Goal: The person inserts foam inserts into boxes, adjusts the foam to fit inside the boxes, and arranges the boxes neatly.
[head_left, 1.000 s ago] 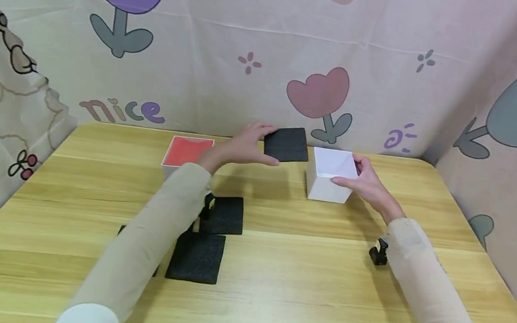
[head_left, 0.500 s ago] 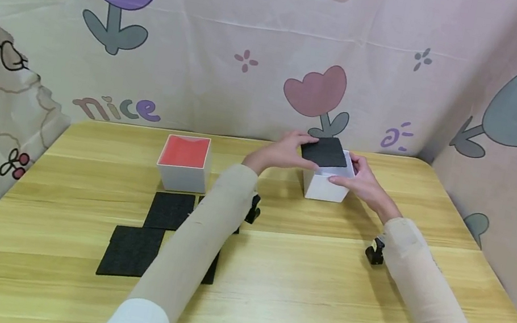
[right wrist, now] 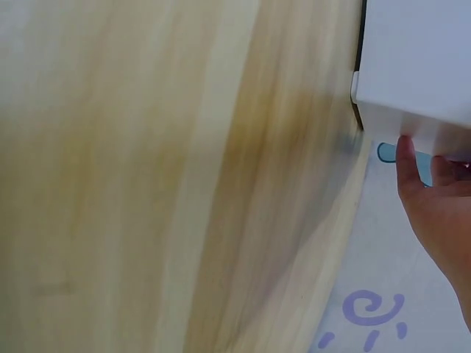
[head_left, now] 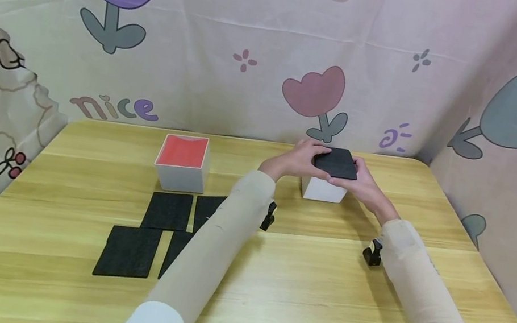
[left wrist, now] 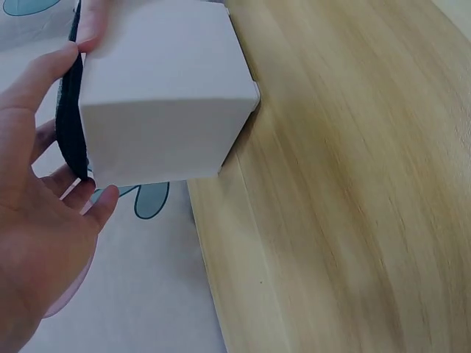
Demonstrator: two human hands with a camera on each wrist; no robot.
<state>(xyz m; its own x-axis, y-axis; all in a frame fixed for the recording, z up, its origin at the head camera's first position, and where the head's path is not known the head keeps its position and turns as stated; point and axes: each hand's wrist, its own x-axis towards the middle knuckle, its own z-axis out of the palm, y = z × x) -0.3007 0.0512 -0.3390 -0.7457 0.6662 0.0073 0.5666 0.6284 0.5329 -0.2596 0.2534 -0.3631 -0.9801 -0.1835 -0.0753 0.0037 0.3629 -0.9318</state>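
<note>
Left hand [head_left: 297, 161]: I see its fingers grasping the left side of a black square [head_left: 337, 163], with the thumb at the near edge.
Right hand [head_left: 369, 188]: I have its fingers round the right side of a white box [head_left: 324, 190], thumb near the front upper edge, just beside the left thumb.
Black square: it lies across the top of the white box; my left wrist view shows it slightly bowed. I cannot tell whether any of it sits inside the rim.
White box: upright on the worktop [head_left: 315, 310], near its far edge.
Red-topped box [head_left: 180, 178]: upright, well to the left of the white box.
Loose black squares [head_left: 168, 211]: four in front of the red-topped box, the right-hand two partly hidden from me by the left sleeve [head_left: 215, 240].
Backdrop [head_left: 189, 83]: pale cloth printed with flowers and "nice".
</note>
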